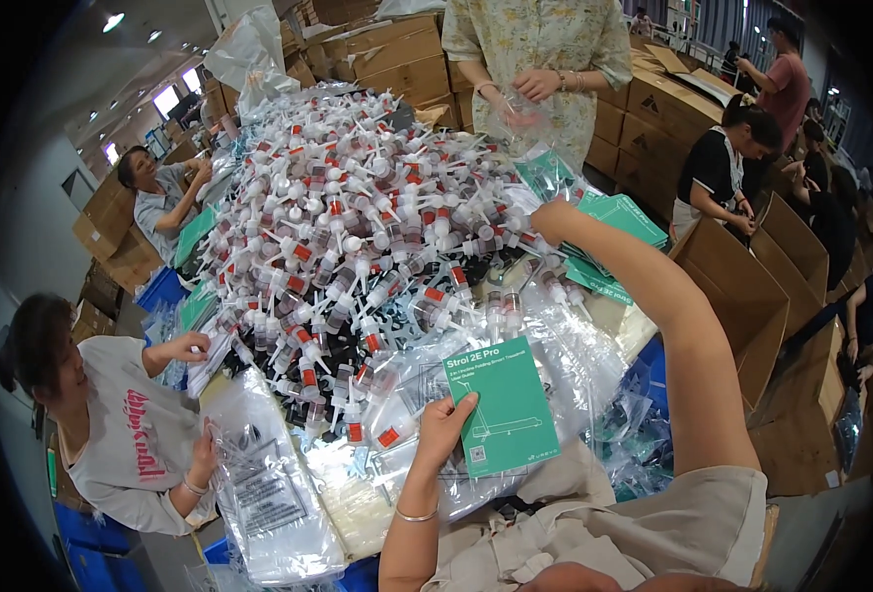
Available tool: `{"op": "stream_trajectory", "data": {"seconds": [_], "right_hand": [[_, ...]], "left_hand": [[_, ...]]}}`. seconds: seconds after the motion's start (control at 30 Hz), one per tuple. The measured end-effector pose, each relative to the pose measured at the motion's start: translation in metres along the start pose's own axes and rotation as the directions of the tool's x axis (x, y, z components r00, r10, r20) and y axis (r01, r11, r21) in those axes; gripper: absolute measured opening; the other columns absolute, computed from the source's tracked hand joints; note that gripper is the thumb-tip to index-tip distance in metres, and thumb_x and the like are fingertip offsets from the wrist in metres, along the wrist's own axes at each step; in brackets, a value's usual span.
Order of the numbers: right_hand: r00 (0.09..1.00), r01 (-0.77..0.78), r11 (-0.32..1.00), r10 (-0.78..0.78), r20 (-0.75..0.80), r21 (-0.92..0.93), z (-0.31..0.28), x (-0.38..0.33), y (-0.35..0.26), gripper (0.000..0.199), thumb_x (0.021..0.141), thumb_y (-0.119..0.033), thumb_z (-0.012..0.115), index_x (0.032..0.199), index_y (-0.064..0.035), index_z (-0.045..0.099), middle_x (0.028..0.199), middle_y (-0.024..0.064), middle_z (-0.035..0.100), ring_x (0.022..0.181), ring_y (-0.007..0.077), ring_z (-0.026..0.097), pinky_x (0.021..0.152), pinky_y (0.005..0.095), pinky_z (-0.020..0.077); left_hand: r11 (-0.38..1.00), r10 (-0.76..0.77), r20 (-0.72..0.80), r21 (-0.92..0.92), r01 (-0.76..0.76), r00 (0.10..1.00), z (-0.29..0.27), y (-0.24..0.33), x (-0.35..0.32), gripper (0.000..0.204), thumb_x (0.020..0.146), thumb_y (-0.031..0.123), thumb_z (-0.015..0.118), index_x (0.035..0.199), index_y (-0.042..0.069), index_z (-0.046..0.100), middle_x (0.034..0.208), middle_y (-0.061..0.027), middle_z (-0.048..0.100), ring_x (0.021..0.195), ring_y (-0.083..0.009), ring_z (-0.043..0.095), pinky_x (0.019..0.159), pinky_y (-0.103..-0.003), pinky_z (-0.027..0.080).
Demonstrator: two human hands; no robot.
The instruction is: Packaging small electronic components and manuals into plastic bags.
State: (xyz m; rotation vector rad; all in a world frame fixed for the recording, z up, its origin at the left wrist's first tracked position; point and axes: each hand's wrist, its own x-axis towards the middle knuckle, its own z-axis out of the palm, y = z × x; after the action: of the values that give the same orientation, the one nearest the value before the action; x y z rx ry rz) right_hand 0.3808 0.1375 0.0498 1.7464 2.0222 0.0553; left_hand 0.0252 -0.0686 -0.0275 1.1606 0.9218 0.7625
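Left hand (443, 422) pinches a green booklet (502, 407) by its left edge, low over the bench (358, 513). Right hand (552, 219) reaches far out — grip hidden, cannot tell — beside the bottle heap (358, 217).

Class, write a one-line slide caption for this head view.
Left hand holds a green booklet while the right hand reaches into a bottle pile on a crowded table.

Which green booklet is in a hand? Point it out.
The booklet at lower centre, pinched by the left hand over the clear bags. The other booklets lie stacked by the right hand, unheld.
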Motion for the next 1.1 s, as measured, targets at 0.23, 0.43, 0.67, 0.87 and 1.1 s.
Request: {"op": "stream_trajectory", "data": {"seconds": [0.23,0.43,0.67,0.87,1.1], "right_hand": [[0.996,-0.051,0.999,0.052,-0.072,0.010,0.003,0.001,-0.003,0.036,0.063,-0.010,0.066,0.098,-0.0157,0.069,0.095,0.0112,0.066,0.090,0.0307,0.063,0.072,0.0438,0.0505],[0.998,-0.010,1.000,0.009,-0.065,-0.027,0.009,0.006,0.005,0.031,0.065,-0.013,0.068,0.096,-0.0142,0.068,0.095,0.0102,0.067,0.089,0.0290,0.064,0.069,0.0449,0.0480],[0.972,-0.063,0.988,0.029,-0.232,-0.142,-0.002,-0.009,-0.008,0.017,0.075,-0.018,0.061,0.090,-0.0129,0.068,0.087,0.0106,0.067,0.083,0.0251,0.066,0.066,0.0421,0.0482],[0.898,0.005,0.994,-0.054,-0.436,-0.113,-0.022,-0.011,0.004,0.014,0.077,-0.016,0.057,0.087,-0.0074,0.062,0.079,0.0119,0.066,0.076,0.0283,0.065,0.063,0.0423,0.0485],[0.886,0.275,0.954,-0.203,-0.418,0.121,-0.031,-0.022,0.018,0.024,0.077,-0.005,0.051,0.101,-0.0001,0.051,0.079,0.0200,0.063,0.077,0.0387,0.062,0.066,0.0450,0.0491]], "left_hand": [[1.000,0.011,-0.001,-0.006,-0.011,1.000,0.002,0.004,-0.002,0.022,0.089,0.020,0.059,0.089,-0.001,0.066,0.077,-0.0005,0.065,0.064,-0.0035,0.056,0.056,-0.018,0.044],[1.000,0.011,0.012,-0.001,-0.011,1.000,0.003,0.004,0.000,0.022,0.089,0.020,0.059,0.089,-0.001,0.066,0.078,-0.0005,0.065,0.064,-0.0037,0.056,0.057,-0.018,0.044],[1.000,0.014,0.012,-0.009,-0.014,1.000,0.000,0.002,-0.001,0.022,0.089,0.020,0.059,0.090,-0.002,0.066,0.078,-0.0007,0.065,0.065,-0.0039,0.056,0.057,-0.019,0.045],[1.000,0.015,0.017,0.027,-0.016,1.000,0.001,0.001,0.000,0.024,0.090,0.020,0.058,0.092,-0.002,0.066,0.077,-0.0003,0.065,0.065,-0.0036,0.056,0.058,-0.018,0.044],[1.000,0.027,0.022,-0.001,-0.027,0.999,0.002,0.003,0.000,0.025,0.090,0.021,0.058,0.094,-0.003,0.066,0.077,0.0001,0.065,0.066,-0.0033,0.056,0.058,-0.018,0.044]]}}
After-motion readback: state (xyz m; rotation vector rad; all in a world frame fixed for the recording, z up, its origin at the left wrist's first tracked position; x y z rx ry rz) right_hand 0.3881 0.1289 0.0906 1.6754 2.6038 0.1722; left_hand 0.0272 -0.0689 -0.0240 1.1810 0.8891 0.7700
